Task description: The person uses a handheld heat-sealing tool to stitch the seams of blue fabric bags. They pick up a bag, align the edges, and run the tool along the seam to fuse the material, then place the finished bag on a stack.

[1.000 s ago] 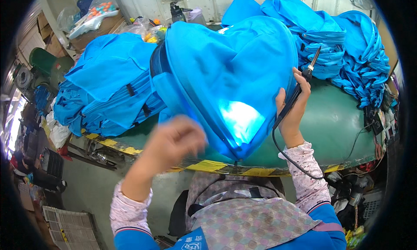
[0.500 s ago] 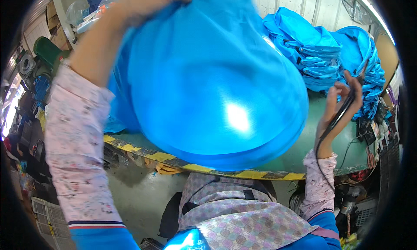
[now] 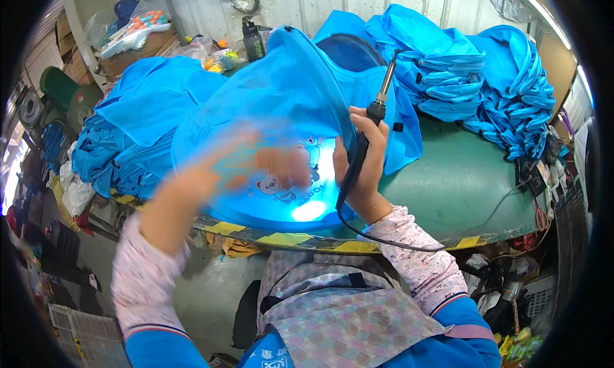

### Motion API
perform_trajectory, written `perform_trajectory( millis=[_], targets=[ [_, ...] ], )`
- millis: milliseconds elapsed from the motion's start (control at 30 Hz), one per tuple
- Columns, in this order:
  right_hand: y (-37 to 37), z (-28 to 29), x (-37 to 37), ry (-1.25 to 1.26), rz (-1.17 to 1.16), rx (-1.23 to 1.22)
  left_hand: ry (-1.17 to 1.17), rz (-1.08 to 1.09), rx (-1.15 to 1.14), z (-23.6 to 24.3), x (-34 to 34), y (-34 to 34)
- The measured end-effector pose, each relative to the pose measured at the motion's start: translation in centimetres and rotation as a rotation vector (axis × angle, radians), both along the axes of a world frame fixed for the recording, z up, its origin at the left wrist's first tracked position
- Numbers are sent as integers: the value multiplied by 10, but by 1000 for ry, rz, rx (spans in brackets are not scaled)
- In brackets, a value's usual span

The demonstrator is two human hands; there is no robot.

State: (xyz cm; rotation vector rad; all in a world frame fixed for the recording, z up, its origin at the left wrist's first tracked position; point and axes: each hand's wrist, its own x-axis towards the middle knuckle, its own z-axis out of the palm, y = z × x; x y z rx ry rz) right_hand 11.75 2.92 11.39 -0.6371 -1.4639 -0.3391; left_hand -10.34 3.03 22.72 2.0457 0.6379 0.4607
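Observation:
My right hand is closed around the black handle of a soldering iron, its metal tip pointing up and away. The iron's black cord hangs down across my right wrist. In front of me lies a round-edged blue sheet piece with a printed cartoon bear, its right part raised in a curved rim. My left hand is over the bear print, smeared by motion, so its fingers and any contact with the sheet cannot be made out. My right fingers are close to the raised rim; I cannot tell whether they touch it.
Folded blue pieces are heaped at the left and stacked at the back right. A dark bottle and bags of colored balls stand behind. The green table has a yellow-and-black taped front edge.
The blue piece has come down from my raised left hand onto the table. My left hand has lowered over it. My right hand has moved left with the soldering iron.

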Motion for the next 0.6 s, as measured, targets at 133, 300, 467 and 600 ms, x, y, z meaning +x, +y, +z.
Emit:
perform_trajectory(
  millis=[133,300,467,600],
  targets=[
    [2,-1,-20,162,0,-57,844,71,-108,-136,-19,-76],
    [-1,-5,-24,285,-29,-208,-633,587,-526,-220,36,-51],
    [-11,-21,-1,172,-28,-168,-1064,679,-799,-217,63,-24],
    [-39,-41,33,3,24,-215,-983,355,-731,-210,51,-24]
  ],
)
